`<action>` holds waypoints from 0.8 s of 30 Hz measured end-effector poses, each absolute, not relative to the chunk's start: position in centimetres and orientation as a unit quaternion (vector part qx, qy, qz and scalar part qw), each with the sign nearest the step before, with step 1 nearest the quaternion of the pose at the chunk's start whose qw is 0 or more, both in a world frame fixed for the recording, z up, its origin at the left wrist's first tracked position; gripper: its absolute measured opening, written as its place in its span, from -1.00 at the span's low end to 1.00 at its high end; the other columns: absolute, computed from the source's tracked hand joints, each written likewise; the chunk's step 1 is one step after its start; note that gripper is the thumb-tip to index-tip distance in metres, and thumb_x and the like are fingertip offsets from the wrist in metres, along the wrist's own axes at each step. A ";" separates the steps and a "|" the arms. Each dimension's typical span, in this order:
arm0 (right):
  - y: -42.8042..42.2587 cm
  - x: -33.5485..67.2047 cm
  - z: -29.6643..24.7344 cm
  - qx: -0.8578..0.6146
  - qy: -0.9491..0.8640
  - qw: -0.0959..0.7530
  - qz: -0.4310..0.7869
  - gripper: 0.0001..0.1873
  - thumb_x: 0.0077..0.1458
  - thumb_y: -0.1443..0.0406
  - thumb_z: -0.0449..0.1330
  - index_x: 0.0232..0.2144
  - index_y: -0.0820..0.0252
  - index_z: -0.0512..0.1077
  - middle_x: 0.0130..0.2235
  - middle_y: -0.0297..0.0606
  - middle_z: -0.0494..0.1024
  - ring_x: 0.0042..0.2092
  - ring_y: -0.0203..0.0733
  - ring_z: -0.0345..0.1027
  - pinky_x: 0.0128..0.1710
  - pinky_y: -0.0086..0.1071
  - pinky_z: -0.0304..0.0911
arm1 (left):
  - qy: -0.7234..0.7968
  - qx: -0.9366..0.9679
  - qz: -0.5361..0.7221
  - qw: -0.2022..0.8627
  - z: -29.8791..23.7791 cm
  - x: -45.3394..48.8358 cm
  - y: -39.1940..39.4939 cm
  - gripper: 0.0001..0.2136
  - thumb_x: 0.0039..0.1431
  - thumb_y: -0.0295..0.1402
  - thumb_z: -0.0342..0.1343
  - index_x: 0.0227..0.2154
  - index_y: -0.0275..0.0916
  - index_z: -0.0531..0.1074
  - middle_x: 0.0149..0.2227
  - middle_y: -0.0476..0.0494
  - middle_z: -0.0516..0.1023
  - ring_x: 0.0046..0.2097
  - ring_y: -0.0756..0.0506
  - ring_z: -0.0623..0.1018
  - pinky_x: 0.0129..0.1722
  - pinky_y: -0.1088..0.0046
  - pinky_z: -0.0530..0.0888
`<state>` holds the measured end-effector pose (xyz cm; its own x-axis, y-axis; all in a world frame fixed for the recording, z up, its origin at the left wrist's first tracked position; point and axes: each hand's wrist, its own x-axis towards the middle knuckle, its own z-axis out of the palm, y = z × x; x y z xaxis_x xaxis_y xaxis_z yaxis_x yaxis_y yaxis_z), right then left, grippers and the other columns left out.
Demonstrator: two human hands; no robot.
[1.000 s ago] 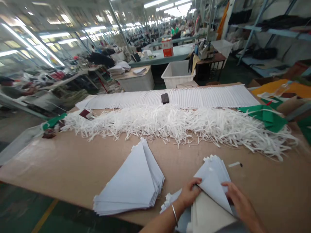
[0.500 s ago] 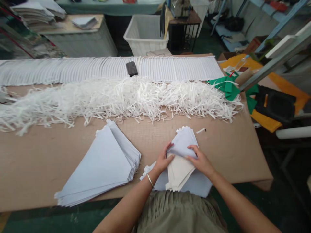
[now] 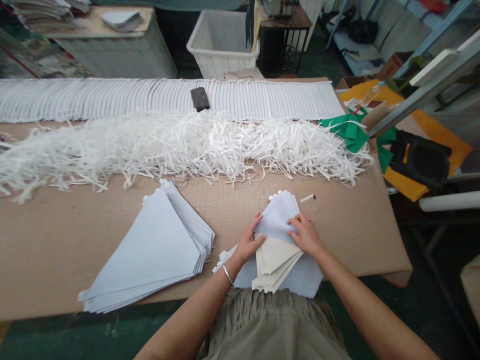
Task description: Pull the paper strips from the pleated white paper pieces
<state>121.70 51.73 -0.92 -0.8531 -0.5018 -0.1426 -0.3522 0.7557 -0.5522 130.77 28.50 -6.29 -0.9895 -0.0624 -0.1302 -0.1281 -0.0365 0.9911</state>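
Note:
A small stack of pale blue-white cloth pieces [image 3: 279, 212] lies before me, with cream pieces [image 3: 275, 257] fanned out at its lower half. My left hand [image 3: 249, 242] grips the stack's left edge, its thumb on the cream part and its fingers along the side. From the right, my right hand [image 3: 305, 235] has its fingers bent onto the pale cloth, thumb near the cream layer. Underneath is a larger pale cloth piece [image 3: 309, 275], partly covered by the stack and my arm. To the left rests a bigger pile of pale cut panels [image 3: 150, 250].
A long heap of white strips [image 3: 210, 145] spans the brown-covered table [image 3: 356, 225]. Behind it runs a row of folded white pieces [image 3: 131, 97] with a dark wallet-like item [image 3: 200, 99] on top. Green cloth [image 3: 354, 134] lies at the right corner; a white bin [image 3: 225, 42] stands beyond.
My right hand has shifted up over the pale cloth, its fingers more curled. The cream pieces are more fanned toward the right. My view has tilted slightly downward.

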 end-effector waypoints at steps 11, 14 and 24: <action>50.8 120.0 -1.1 -0.168 0.929 0.216 -0.250 -0.43 0.13 0.11 0.22 0.15 0.12 0.31 -0.13 -0.11 0.50 -0.16 -0.07 0.43 -0.09 -0.22 0.33 | 0.683 -0.094 0.719 0.084 -4.2 131.2 27.8 -0.61 0.26 -0.06 -0.01 -0.39 -0.26 0.57 -0.06 -0.22 0.61 0.15 -0.27 0.46 0.28 0.07 0.26; 50.3 120.6 -1.4 -0.227 0.949 0.179 -0.124 -0.57 0.08 0.25 0.27 0.03 0.11 0.42 -0.03 -0.06 0.45 0.04 0.01 0.34 0.08 -0.18 0.23 | 0.702 -0.054 0.708 0.049 -4.5 131.5 28.1 -0.74 0.12 -0.15 0.20 -0.26 -0.25 0.57 0.20 -0.27 0.42 0.35 -0.30 0.22 0.37 0.07 0.10; 51.0 121.8 -0.8 -0.135 0.863 0.268 -0.406 -0.50 0.29 0.02 -0.05 0.14 0.13 0.27 -0.36 -0.28 0.51 -0.35 -0.18 0.41 -0.26 -0.30 0.35 | 0.651 -0.099 0.752 0.035 -5.3 132.7 27.8 -0.62 0.30 -0.14 -0.10 -0.19 -0.25 0.56 -0.05 -0.21 0.58 0.17 -0.24 0.44 0.30 0.10 0.21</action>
<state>121.81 50.97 -0.83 -0.8198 -0.4505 -0.3536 -0.0144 0.6335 -0.7736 132.72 27.81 -5.33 -0.9781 -0.0765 -0.1936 -0.1806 -0.1503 0.9720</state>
